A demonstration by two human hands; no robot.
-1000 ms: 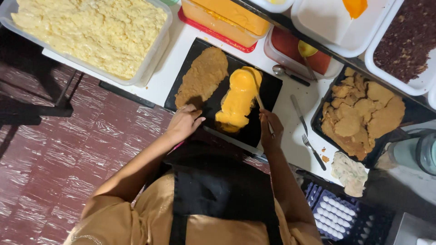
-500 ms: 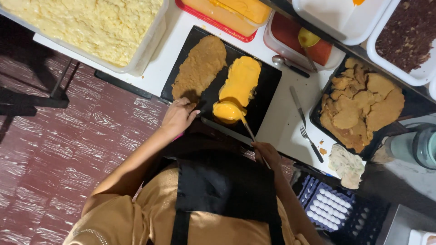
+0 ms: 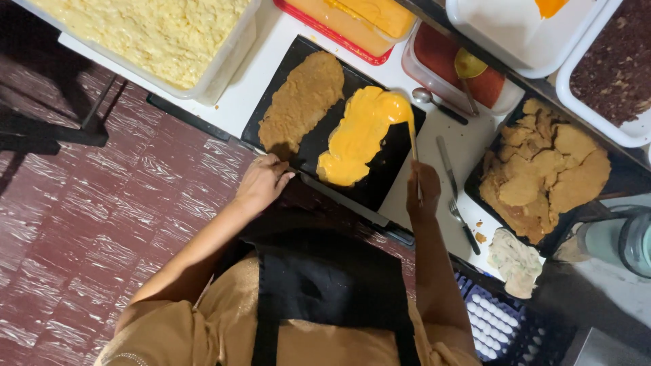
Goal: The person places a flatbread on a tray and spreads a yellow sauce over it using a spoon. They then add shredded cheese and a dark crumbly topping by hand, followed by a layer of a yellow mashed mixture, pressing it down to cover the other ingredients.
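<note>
A black board (image 3: 383,169) lies on the white counter with two long flat pieces on it. The left piece (image 3: 300,102) is plain breaded brown. The right piece (image 3: 359,135) is covered in yellow-orange sauce. My left hand (image 3: 261,181) rests on the board's near left corner. My right hand (image 3: 423,190) grips a thin utensil (image 3: 412,135) whose tip touches the sauced piece's far end.
A clear tub of pale yellow mix (image 3: 163,34) stands far left. A tray of fried brown pieces (image 3: 542,169) is to the right. A knife (image 3: 445,156), a fork (image 3: 464,224), a spoon (image 3: 434,102), a red sauce tub (image 3: 475,74), and an egg carton (image 3: 495,325) are nearby.
My right hand moved from low near my body up and right. The utensil's tip went from the sauced piece's near end to its far end, spreading sauce. My left hand stayed put.
</note>
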